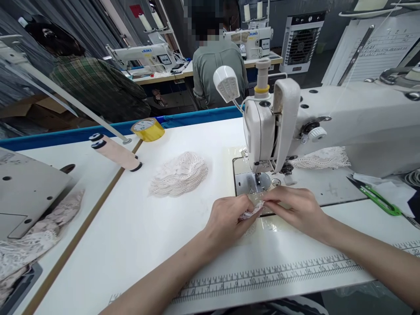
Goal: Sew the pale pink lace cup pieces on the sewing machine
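1. Lace piece point(251, 213): small, white, bunched between both hands, just in front of the needle area point(258, 177) of the sewing machine point(328, 120). It appears apart from the needle.
2. Left hand point(226, 212): fingers curled and nearly closed, thumb and fingers gripping the body of the lace.
3. Right hand point(297, 210): thumb and forefinger brought together at the right-hand end of the same piece; the remaining fingers extend loosely. Exact fingertip contact is too small to read.
4. Surroundings: lace pile point(180, 175) on the white table point(131, 227), left of the machine; more lace point(324, 158) beneath the machine arm; green-handled scissors point(377, 199) well to the right.
5. Risk, alignment: the piece looks soft and openwork, so uneven tension between the two grips could skew or stretch its edge. A fold hidden under the left fingers could also get caught.
6. Risk, fingers: the right fingertips sit near the needle; an unintended start with the hands further forward could injure them. Cannot tell whether the machine runs.
7. Risk, snagging: shiny clear film point(271, 224) lies at the plate's front edge; a lifted corner, if any, could catch the lace holes.
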Available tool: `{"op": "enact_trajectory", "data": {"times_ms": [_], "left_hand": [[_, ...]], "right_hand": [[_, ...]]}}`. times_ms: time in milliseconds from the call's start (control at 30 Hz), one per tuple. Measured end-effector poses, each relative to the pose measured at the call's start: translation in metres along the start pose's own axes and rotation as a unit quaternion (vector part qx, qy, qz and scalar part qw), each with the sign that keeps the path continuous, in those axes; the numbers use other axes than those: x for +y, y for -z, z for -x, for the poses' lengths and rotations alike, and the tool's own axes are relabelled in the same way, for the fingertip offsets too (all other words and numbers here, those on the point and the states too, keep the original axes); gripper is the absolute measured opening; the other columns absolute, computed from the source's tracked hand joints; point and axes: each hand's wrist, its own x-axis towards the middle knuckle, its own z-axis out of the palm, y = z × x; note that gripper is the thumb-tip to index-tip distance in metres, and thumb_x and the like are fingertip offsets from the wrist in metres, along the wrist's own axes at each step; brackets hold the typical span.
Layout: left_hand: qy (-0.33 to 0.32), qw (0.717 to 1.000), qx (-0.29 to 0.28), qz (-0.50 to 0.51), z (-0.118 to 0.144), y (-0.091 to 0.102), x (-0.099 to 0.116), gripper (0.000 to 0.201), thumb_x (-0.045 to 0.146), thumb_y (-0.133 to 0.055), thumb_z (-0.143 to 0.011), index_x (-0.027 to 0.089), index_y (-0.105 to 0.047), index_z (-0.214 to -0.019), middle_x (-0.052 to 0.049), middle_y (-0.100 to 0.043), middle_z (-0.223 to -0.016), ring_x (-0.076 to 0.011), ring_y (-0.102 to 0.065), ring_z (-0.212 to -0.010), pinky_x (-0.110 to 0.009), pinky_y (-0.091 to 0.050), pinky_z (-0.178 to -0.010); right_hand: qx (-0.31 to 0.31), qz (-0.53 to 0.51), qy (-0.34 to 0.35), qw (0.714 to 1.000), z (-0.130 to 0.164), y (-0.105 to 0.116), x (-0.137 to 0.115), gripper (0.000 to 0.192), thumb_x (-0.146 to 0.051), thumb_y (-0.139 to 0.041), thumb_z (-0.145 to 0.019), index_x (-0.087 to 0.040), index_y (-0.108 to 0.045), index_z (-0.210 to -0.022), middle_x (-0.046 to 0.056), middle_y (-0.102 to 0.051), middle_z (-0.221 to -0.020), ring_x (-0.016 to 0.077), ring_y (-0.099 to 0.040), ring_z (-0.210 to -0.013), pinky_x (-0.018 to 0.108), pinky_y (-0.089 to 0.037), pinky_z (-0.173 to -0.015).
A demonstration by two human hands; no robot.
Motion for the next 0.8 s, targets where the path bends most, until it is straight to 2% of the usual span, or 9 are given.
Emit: {"op": "enact_trajectory", "data": {"times_ms": [100, 167, 233, 300, 500, 667, 733, 800], "left_hand": [[0.040, 0.999, -0.034, 0.006, 0.002, 0.003, 0.002, 0.010, 0.016, -0.056, -0.083, 0.020, -0.046, -0.083, 0.009, -0.050, -0.059, -0.0049, -0.041, -0.042, -0.017, -0.029, -0.043], [0.048, 0.998, -0.044, 0.009, 0.002, 0.004, 0.004, 0.018, 0.014, -0.053, -0.082, 0.019, -0.050, -0.098, 0.006, -0.057, -0.066, -0.0056, -0.047, -0.045, -0.016, -0.034, -0.044], [0.031, 0.998, -0.050, 0.011, 0.001, 0.005, 0.005, 0.030, 0.011, -0.052, -0.081, 0.019, -0.050, -0.110, 0.004, -0.062, -0.071, -0.0067, -0.053, -0.050, -0.016, -0.040, -0.048], [0.002, 0.998, -0.054, 0.012, 0.001, 0.005, 0.005, 0.035, 0.007, -0.051, -0.081, 0.020, -0.053, -0.113, 0.003, -0.065, -0.075, -0.0077, -0.058, -0.056, -0.017, -0.045, -0.053], [-0.050, 0.998, -0.024, -0.019, 0.002, 0.002, 0.003, 0.021, 0.006, -0.051, -0.082, 0.017, -0.062, -0.097, 0.003, -0.063, -0.064, -0.0074, -0.057, -0.052, -0.017, -0.047, -0.051], [-0.055, 0.998, -0.016, -0.039, 0.005, 0.004, 0.007, 0.015, 0.009, -0.053, -0.082, 0.016, -0.063, -0.091, 0.002, -0.066, -0.066, -0.0084, -0.059, -0.052, -0.019, -0.049, -0.052], [-0.016, 0.999, -0.035, 0.000, 0.003, 0.008, 0.011, 0.015, 0.009, -0.054, -0.082, 0.016, -0.065, -0.091, 0.001, -0.069, -0.070, -0.0092, -0.063, -0.057, -0.020, -0.051, -0.056], [0.072, 0.991, -0.087, 0.074, -0.001, 0.012, 0.016, 0.015, 0.011, -0.057, -0.082, 0.018, -0.067, -0.090, 0.001, -0.072, -0.078, -0.0099, -0.066, -0.065, -0.019, -0.052, -0.061]], "right_hand": [[0.041, 0.118, 0.160, 0.979, 0.003, 0.004, 0.001, 0.018, -0.005, -0.059, -0.084, -0.013, -0.061, -0.101, 0.004, -0.070, -0.083, 0.0122, -0.065, -0.075, 0.022, -0.055, -0.064], [0.039, 0.180, 0.253, 0.950, 0.003, 0.009, 0.000, 0.017, -0.002, -0.059, -0.081, -0.007, -0.063, -0.097, 0.009, -0.071, -0.084, 0.0159, -0.066, -0.078, 0.025, -0.057, -0.065], [0.026, 0.220, 0.308, 0.925, 0.001, 0.013, -0.002, 0.014, -0.002, -0.061, -0.080, -0.004, -0.065, -0.092, 0.011, -0.072, -0.082, 0.0184, -0.067, -0.079, 0.027, -0.058, -0.066], [0.026, 0.244, 0.342, 0.907, 0.000, 0.015, -0.005, 0.012, -0.004, -0.063, -0.078, -0.004, -0.067, -0.089, 0.011, -0.072, -0.080, 0.0196, -0.068, -0.079, 0.028, -0.059, -0.066], [0.015, 0.270, 0.374, 0.887, 0.001, 0.017, -0.008, 0.012, -0.008, -0.065, -0.076, -0.005, -0.070, -0.086, 0.012, -0.072, -0.081, 0.0213, -0.069, -0.079, 0.029, -0.060, -0.067], [0.015, 0.276, 0.386, 0.880, 0.000, 0.020, -0.010, 0.012, -0.009, -0.065, -0.076, -0.006, -0.070, -0.086, 0.011, -0.072, -0.082, 0.0207, -0.068, -0.078, 0.029, -0.060, -0.067], [0.015, 0.260, 0.382, 0.887, 0.000, 0.021, -0.012, 0.011, -0.007, -0.065, -0.076, -0.005, -0.070, -0.086, 0.011, -0.072, -0.080, 0.0201, -0.068, -0.078, 0.029, -0.059, -0.066], [0.023, 0.217, 0.348, 0.912, 0.000, 0.020, -0.014, 0.009, -0.003, -0.063, -0.078, -0.005, -0.068, -0.086, 0.010, -0.071, -0.078, 0.0181, -0.067, -0.075, 0.027, -0.057, -0.064]]}}
